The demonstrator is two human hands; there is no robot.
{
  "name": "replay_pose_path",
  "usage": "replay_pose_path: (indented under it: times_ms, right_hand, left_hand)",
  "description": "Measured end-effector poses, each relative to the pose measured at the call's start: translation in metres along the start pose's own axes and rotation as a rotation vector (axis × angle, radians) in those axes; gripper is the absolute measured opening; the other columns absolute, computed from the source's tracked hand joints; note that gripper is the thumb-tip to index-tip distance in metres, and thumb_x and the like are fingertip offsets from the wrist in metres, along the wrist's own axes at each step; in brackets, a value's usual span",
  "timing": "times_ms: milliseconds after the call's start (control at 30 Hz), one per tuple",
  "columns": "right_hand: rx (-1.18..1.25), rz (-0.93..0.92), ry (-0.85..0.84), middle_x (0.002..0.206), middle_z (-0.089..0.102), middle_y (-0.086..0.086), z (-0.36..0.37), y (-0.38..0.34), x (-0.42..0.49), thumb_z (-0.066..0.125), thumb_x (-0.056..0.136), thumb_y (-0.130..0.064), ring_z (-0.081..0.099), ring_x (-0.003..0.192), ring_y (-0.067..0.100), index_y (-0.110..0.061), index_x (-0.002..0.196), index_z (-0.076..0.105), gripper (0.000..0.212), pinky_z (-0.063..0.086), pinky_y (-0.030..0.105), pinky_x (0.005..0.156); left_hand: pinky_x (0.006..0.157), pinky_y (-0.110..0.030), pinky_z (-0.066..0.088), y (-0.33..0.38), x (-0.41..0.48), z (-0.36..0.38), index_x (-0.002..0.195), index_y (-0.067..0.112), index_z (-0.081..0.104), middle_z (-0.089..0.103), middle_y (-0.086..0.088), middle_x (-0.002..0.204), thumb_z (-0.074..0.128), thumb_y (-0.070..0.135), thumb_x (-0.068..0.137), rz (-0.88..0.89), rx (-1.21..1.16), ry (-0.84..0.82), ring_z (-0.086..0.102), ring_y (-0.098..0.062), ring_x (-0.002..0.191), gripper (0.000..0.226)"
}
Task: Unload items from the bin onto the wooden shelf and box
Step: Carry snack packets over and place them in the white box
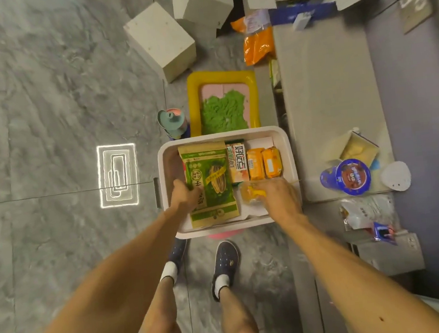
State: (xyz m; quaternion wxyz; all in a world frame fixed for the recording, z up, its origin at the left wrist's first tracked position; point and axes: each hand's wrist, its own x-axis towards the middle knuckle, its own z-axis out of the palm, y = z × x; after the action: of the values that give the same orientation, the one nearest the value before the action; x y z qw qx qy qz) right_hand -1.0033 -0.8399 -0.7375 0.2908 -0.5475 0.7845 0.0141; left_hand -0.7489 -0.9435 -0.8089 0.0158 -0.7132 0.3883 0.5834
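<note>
A white bin (286, 145) stands on the floor in front of my feet. In it lie a large green and tan snack bag (210, 175), a white and green carton (237, 161) and two orange packets (264, 163). My left hand (185, 195) grips the left edge of the green bag. My right hand (278, 195) closes on a small yellow clear packet (252, 194) in the bin's near right corner. To the right runs the pale shelf top (324, 95), with a blue cup (349, 177) and a yellow carton (360, 148) on it.
A yellow tray with green stuff (222, 103) sits behind the bin, a teal bottle (173, 122) to its left. White blocks (161, 39) and orange bags (257, 43) lie farther back. Packets (367, 213) rest on a lower box at right. Grey tile floor spreads left.
</note>
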Motion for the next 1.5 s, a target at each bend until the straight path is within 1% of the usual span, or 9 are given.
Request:
replay_pose_path:
  times_ms: [167, 400, 600, 767, 933, 1067, 1167, 1333, 1500]
  right_hand:
    - [0.017, 0.004, 0.045, 0.114, 0.073, 0.000, -0.021, -0.018, -0.015, 0.063, 0.103, -0.036, 0.066, 0.096, 0.025, -0.035, 0.127, 0.075, 0.027, 0.054, 0.032, 0.076]
    - [0.045, 0.025, 0.094, 0.097, 0.073, 0.008, -0.091, -0.058, -0.063, 0.075, 0.094, -0.036, 0.068, 0.087, 0.034, -0.029, 0.115, 0.079, 0.022, 0.058, 0.042, 0.072]
    - [0.106, 0.005, 0.227, 0.111, 0.076, 0.013, -0.185, -0.095, -0.117, 0.075, 0.097, -0.031, 0.070, 0.101, 0.037, -0.028, 0.123, 0.079, 0.026, 0.038, 0.029, 0.070]
    - [0.144, 0.035, 0.374, 0.096, 0.077, 0.012, -0.267, -0.129, -0.159, 0.073, 0.096, -0.032, 0.069, 0.087, 0.034, -0.024, 0.108, 0.083, 0.017, 0.043, 0.033, 0.065]
    - [0.164, 0.060, 0.495, 0.082, 0.071, 0.008, -0.321, -0.158, -0.212, 0.068, 0.098, -0.029, 0.062, 0.073, 0.029, -0.016, 0.084, 0.074, 0.020, 0.048, 0.037, 0.060]
    - [0.190, 0.160, 0.601, 0.076, 0.067, 0.001, -0.330, -0.173, -0.264, 0.067, 0.098, -0.032, 0.060, 0.070, 0.025, -0.017, 0.082, 0.072, 0.023, 0.039, 0.033, 0.060]
    - [0.201, 0.274, 0.661, 0.078, 0.069, 0.004, -0.320, -0.181, -0.312, 0.068, 0.098, -0.029, 0.058, 0.069, 0.027, -0.017, 0.081, 0.073, 0.021, 0.047, 0.036, 0.062]
    - [0.277, 0.516, 0.746, 0.084, 0.074, 0.005, -0.294, -0.180, -0.398, 0.070, 0.095, -0.032, 0.067, 0.081, 0.032, -0.018, 0.089, 0.076, 0.017, 0.057, 0.042, 0.070]
    - [0.290, 0.734, 0.821, 0.086, 0.072, 0.007, -0.274, -0.172, -0.510, 0.067, 0.096, -0.036, 0.064, 0.082, 0.033, -0.021, 0.094, 0.078, 0.019, 0.045, 0.036, 0.067]
  left_hand:
    - [0.085, -0.050, 0.065, 0.010, -0.020, -0.012, 0.120, 0.017, 0.040, 0.066, -0.008, 0.113, 0.072, 0.030, 0.099, 0.079, 0.059, 0.035, 0.071, -0.026, 0.100, 0.040]
    - [0.084, -0.045, 0.058, 0.058, -0.102, -0.058, 0.130, 0.017, 0.046, 0.066, -0.003, 0.105, 0.067, 0.030, 0.097, 0.299, 0.155, 0.128, 0.069, -0.028, 0.097, 0.041]
    - [0.073, -0.035, 0.057, 0.107, -0.216, -0.114, 0.119, 0.015, 0.043, 0.063, -0.006, 0.109, 0.066, 0.027, 0.102, 0.460, 0.095, 0.087, 0.068, -0.025, 0.102, 0.031]
    - [0.087, -0.048, 0.064, 0.155, -0.308, -0.173, 0.133, 0.021, 0.060, 0.074, -0.004, 0.118, 0.068, 0.040, 0.097, 0.671, 0.054, 0.045, 0.074, -0.024, 0.103, 0.042]
    - [0.071, -0.026, 0.056, 0.192, -0.369, -0.211, 0.127, 0.023, 0.059, 0.071, 0.004, 0.110, 0.068, 0.027, 0.102, 0.796, 0.102, 0.011, 0.072, -0.016, 0.096, 0.027]
    - [0.078, -0.037, 0.061, 0.209, -0.396, -0.218, 0.121, 0.022, 0.059, 0.071, 0.003, 0.109, 0.068, 0.021, 0.098, 0.877, 0.108, -0.084, 0.072, -0.022, 0.100, 0.025]
    - [0.086, -0.048, 0.063, 0.210, -0.417, -0.206, 0.117, 0.028, 0.062, 0.074, 0.001, 0.111, 0.072, 0.026, 0.087, 0.920, 0.108, -0.215, 0.074, -0.024, 0.102, 0.032]
    - [0.094, -0.047, 0.060, 0.195, -0.461, -0.168, 0.120, 0.031, 0.063, 0.076, -0.002, 0.113, 0.067, 0.010, 0.096, 0.994, 0.189, -0.420, 0.074, -0.025, 0.102, 0.032]
    - [0.086, -0.038, 0.060, 0.166, -0.521, -0.113, 0.110, 0.032, 0.070, 0.078, 0.005, 0.104, 0.067, 0.012, 0.097, 1.090, 0.329, -0.584, 0.075, -0.022, 0.100, 0.024]
